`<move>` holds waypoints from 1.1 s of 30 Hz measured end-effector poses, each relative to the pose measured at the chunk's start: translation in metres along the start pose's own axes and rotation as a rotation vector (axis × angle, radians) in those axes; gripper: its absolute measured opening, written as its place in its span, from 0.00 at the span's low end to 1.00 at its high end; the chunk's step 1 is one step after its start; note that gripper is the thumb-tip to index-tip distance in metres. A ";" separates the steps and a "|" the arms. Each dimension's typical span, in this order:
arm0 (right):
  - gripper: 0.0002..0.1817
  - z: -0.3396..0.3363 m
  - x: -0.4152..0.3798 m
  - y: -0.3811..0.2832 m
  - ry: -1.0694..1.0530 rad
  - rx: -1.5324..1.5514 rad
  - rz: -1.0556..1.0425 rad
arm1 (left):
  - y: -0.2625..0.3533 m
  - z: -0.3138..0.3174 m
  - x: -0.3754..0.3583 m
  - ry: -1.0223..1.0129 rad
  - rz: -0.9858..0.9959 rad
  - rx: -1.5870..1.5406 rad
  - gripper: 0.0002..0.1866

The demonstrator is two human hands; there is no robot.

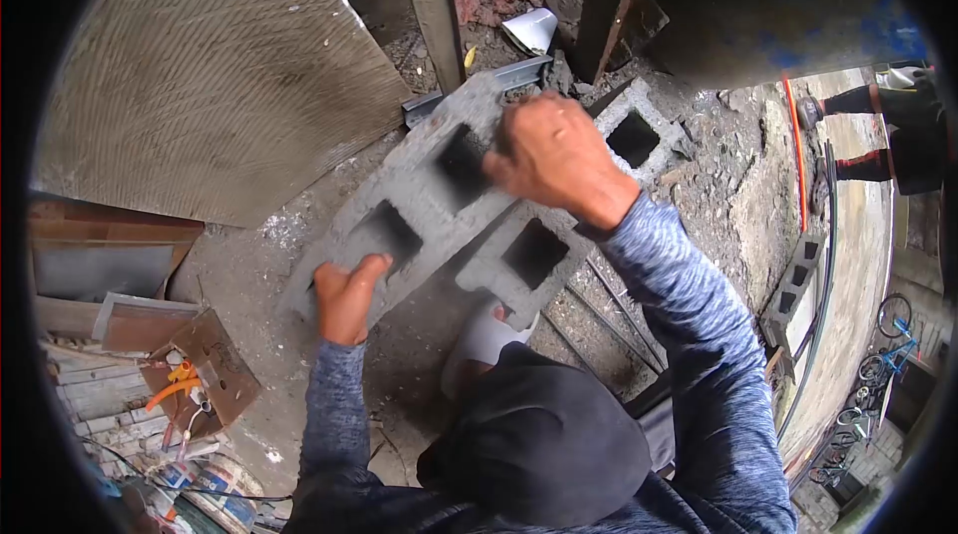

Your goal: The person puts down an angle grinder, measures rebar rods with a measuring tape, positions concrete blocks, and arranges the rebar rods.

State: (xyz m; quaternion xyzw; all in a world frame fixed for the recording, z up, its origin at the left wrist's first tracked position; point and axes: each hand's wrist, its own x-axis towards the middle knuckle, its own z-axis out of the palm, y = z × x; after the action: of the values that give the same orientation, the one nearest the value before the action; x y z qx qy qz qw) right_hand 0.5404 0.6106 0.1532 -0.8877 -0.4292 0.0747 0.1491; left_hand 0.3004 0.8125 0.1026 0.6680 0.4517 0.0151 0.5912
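A grey hollow concrete block [413, 197] is between my hands, slanting from lower left to upper right, its edges slightly blurred. My left hand [349, 296] grips its lower left end, thumb on top and the other fingers hidden. At the upper right end, my right hand [559, 150] is closed over the block, with its fingertips out of sight. Below and to the right, more hollow concrete block [486, 267] shows, and another block section [654, 105] lies beyond my right wrist. My forearm hides whether these two parts join.
A grooved board [220, 75] leans at upper left. A cardboard box [225, 364] with tools stands lower left. Thin rods [609, 309] lie on the ground. At right are another block [795, 289], an orange hose [795, 155], a black hose [830, 225] and a person's legs [858, 100].
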 end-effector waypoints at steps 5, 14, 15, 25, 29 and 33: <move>0.22 -0.022 0.008 0.042 -0.190 0.021 0.160 | 0.015 0.057 0.011 0.017 0.001 -0.032 0.27; 0.25 -0.006 0.026 0.108 -0.220 -0.055 0.137 | 0.027 0.114 0.016 0.057 -0.143 0.008 0.19; 0.25 -0.004 0.028 0.112 -0.229 -0.050 0.136 | 0.029 0.119 0.014 0.064 -0.146 0.009 0.20; 0.30 0.020 0.034 0.142 -0.277 -0.009 0.160 | 0.034 0.138 0.022 0.093 -0.192 0.075 0.23; 0.30 0.012 0.036 0.138 -0.326 -0.008 0.186 | 0.030 0.139 0.024 0.068 -0.188 0.046 0.22; 0.32 0.022 0.034 0.143 -0.291 0.008 0.188 | 0.032 0.142 0.019 0.084 -0.131 0.093 0.21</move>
State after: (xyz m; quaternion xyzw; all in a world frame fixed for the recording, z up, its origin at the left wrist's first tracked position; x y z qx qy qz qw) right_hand 0.6617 0.5571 0.0854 -0.9032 -0.3609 0.2177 0.0813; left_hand 0.4091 0.7174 0.0752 0.6626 0.5189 -0.0165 0.5398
